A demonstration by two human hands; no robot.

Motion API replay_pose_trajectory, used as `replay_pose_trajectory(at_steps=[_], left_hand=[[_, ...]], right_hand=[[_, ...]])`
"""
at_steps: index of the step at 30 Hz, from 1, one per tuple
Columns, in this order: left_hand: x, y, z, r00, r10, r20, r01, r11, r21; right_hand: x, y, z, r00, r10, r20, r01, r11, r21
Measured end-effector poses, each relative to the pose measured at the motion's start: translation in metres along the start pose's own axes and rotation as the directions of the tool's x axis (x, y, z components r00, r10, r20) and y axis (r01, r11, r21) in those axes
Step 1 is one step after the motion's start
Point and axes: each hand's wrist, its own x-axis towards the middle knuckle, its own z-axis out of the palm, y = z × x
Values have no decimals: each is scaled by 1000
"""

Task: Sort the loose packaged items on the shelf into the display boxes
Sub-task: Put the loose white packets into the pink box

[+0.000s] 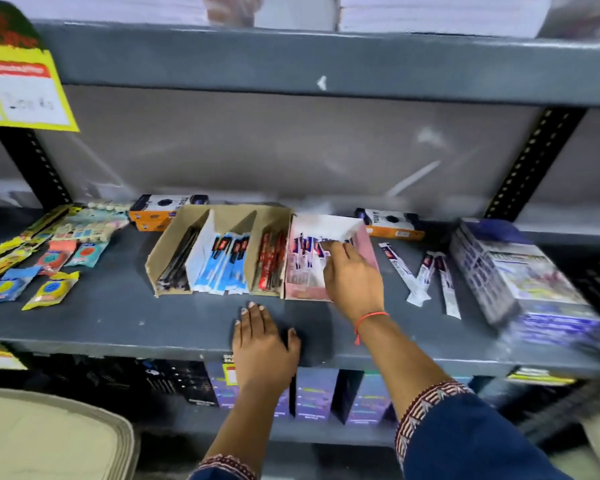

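Observation:
A pink display box (369, 247) stands mid-shelf with several purple-and-white packets (303, 256) in it. My right hand (350, 275) reaches into this box, fingers resting on the packets; whether it grips one I cannot tell. My left hand (262, 344) lies flat and empty on the grey shelf (118, 323) in front of the boxes. To the left, a brown cardboard display box (160, 251) holds black packets (179, 261), blue packets (226, 265) and red packets (271, 265) in separate slots. Three loose purple-and-white packets (426, 275) lie on the shelf right of the pink box.
Small colourful sachets (49, 289) and yellow strips (7, 251) lie at the shelf's left end. Two orange-and-black boxes (160, 211) (392, 223) stand at the back. A large purple-and-white carton (520, 275) sits at the right. A yellow price tag (21, 88) hangs top left.

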Motion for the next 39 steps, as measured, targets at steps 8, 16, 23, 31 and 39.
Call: replay_pose_trajectory(at_steps=[8,16,23,31,39], left_hand=[[3,53,13,998,61,3,-61,992,111],[6,61,24,999,22,-36,-21,999,34],[4,60,22,999,10,-32,-8,998,54],[4,58,25,999,5,-53,-3,999,51],[2,57,28,996,0,-84,5,998,56]], right_hand=[[0,82,-9,885,465,31,-466,884,43],[11,133,6,747,560,358,-533,827,-180],[27,139,13,655,634,411,-645,753,-132],[39,131,13,633,628,453,-626,759,-179],[43,135,27,620,632,465,-691,721,-58]])
